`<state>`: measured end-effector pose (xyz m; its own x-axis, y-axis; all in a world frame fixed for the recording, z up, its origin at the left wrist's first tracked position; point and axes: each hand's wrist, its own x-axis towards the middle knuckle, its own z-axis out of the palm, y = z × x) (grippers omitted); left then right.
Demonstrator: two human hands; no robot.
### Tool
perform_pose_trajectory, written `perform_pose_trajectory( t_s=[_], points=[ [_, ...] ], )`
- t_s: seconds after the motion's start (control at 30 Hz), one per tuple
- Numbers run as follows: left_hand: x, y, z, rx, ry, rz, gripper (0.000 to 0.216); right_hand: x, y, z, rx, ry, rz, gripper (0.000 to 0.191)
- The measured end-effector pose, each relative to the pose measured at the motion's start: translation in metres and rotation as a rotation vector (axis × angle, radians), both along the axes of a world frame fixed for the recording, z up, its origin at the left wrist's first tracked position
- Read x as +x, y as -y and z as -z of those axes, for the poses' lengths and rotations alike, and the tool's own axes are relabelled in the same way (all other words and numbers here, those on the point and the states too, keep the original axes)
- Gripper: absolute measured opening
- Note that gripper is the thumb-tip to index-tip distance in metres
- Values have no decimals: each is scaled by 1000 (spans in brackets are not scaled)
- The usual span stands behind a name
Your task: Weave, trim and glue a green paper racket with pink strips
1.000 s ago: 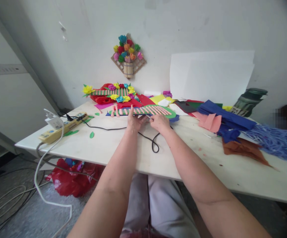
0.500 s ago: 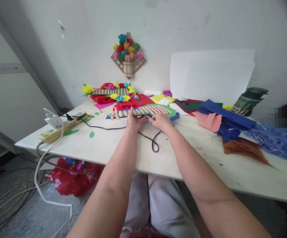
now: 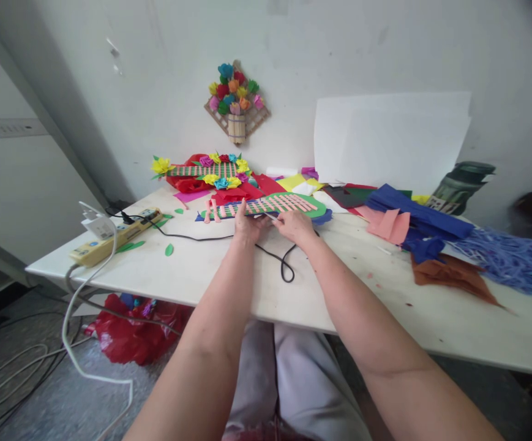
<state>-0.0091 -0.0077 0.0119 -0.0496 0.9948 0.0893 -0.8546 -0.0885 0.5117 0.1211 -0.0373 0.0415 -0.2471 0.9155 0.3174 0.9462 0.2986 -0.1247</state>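
While the left hand [image 3: 248,230] grips the panel [image 3: 315,207] by its near edge, thumb over the front, seemingly to steady it, the right hand [image 3: 297,225] pinches a thin stick [image 3: 270,217] pointed at that edge. The green, pink-striped panel is mid-table [image 3: 192,263], before red paper [image 3: 234,195], probably for two-handed reach. Black cable [image 3: 272,253] loops nearer.
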Motion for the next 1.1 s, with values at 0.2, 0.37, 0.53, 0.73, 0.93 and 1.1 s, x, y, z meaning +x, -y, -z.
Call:
perform_pose_trajectory(
  t_s=[0.2, 0.37, 0.53, 0.73, 0.93, 1.1],
  points=[
    [1, -1, 1, -10, 2, 11, 35, -1, -1, 2, 2, -4, 25, 32],
    [2, 0, -1, -23, -2, -6, 31, -3, -1, 4, 14, -9, 46, 31],
    [3, 1, -3, -51, 17, -10, 27, -5, 0, 3, -8, -11, 68, 32],
    [2, 0, -1, -67, 35, -4, 24, -3, 1, 0, -41, -8, 76, 32],
    [1, -1, 0, -73, 15, -13, 25, 1, 0, -4, -45, -7, 108, 30],
    [1, -2, 2, -64, -8, -9, 26, -1, 2, -3, -29, -4, 123, 31]
  ],
)
